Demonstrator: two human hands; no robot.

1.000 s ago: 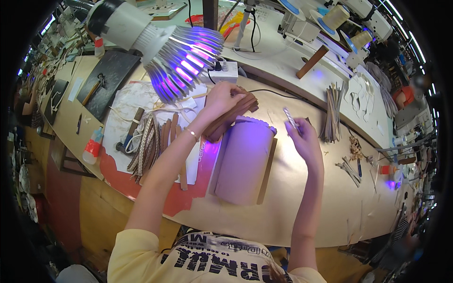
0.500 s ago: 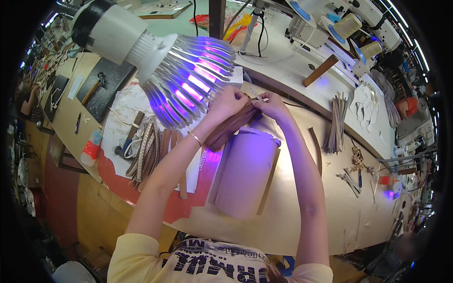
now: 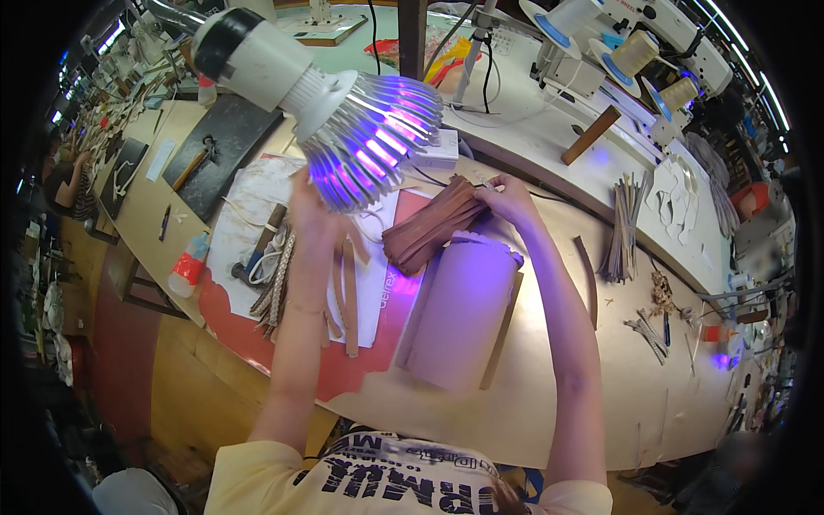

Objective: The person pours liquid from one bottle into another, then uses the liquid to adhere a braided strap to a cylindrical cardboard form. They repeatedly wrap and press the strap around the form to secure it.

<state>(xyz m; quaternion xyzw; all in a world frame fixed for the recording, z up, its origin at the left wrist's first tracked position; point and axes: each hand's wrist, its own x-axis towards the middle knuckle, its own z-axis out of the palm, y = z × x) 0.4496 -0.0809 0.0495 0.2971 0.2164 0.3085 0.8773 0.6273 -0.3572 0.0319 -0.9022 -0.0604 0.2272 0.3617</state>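
Observation:
My right hand is closed in a pinch at the far right end of a bundle of brown leather strips. A small silvery piece sticks out between its fingertips; its exact kind is too small to make out. My left hand, blurred and partly covered by the lamp, is away from the bundle, over braided cords and flat brown strips on the left; its fingers do not show clearly. Just nearer than the bundle lies a tan cylindrical form, lit purple at its far end.
A glowing purple finned lamp hangs above the table's left part. A hammer and a red-and-white bottle lie left. Thread cones stand far right, and thin strips lie on the right.
My left hand has let go of the bundle's end and swung left toward the cords and strips. My right hand stays at the bundle with the silvery piece. The whole view has shifted slightly.

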